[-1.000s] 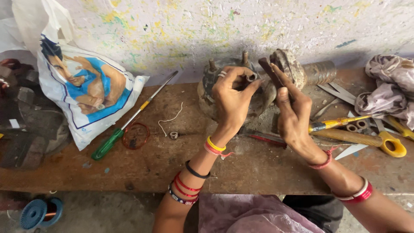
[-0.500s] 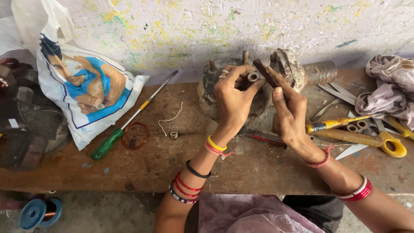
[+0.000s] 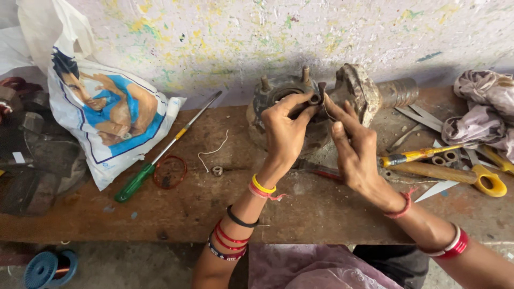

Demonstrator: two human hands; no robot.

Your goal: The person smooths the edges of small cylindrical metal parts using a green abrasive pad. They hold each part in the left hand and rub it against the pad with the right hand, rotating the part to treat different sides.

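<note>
Rusty round metal motor housing (image 3: 278,115) sits at the far edge of the wooden counter (image 3: 321,208), against the wall. Left hand (image 3: 284,134) pinches a small dark stud (image 3: 320,92) at its rim; right hand (image 3: 356,147), fingers closed, holds a thin wire (image 3: 325,111). Steady the stud; keep the wire taut.

From my feed, the left hand (image 3: 286,134) covers much of the round metal housing (image 3: 278,93), and I cannot tell what small dark piece (image 3: 320,92) its fingertips pinch against the right hand (image 3: 356,152). The blue spool (image 3: 48,267) is cut by the bottom edge, the crumpled cloth (image 3: 482,104) by the right edge. The clutter left of the printed bag (image 3: 107,118) is too dark to identify.
</note>
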